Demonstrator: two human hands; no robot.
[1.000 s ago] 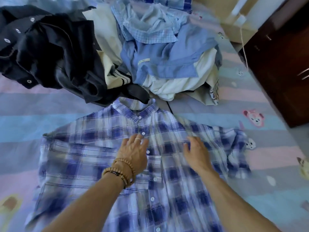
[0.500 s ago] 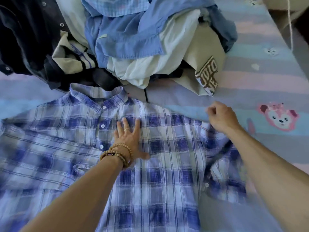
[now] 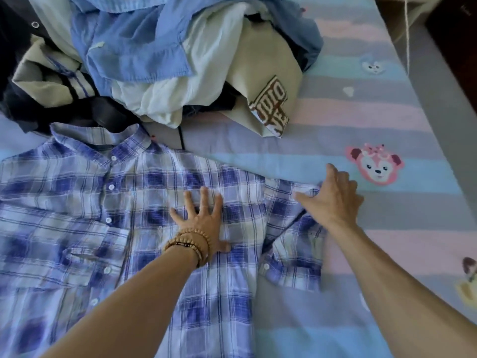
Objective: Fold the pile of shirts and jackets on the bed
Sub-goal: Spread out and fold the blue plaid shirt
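A blue-and-white plaid shirt (image 3: 77, 228) lies spread front-up on the bed (image 3: 387, 254), collar toward the pile of shirts and jackets (image 3: 154, 60) heaped just beyond it. The left hand (image 3: 204, 226), beaded bracelets (image 3: 191, 245) at its wrist, presses flat on the shirt's chest with fingers spread. The right hand (image 3: 338, 200) rests open, fingers extended, on the top edge of the shirt's short sleeve (image 3: 294, 244). A pink cartoon bear face (image 3: 375, 165) is printed on the striped sheet just past that hand.

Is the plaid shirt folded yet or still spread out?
Spread. The plaid shirt lies flat, buttoned, collar toward the pile; left hand presses its chest, right hand rests at its short sleeve.
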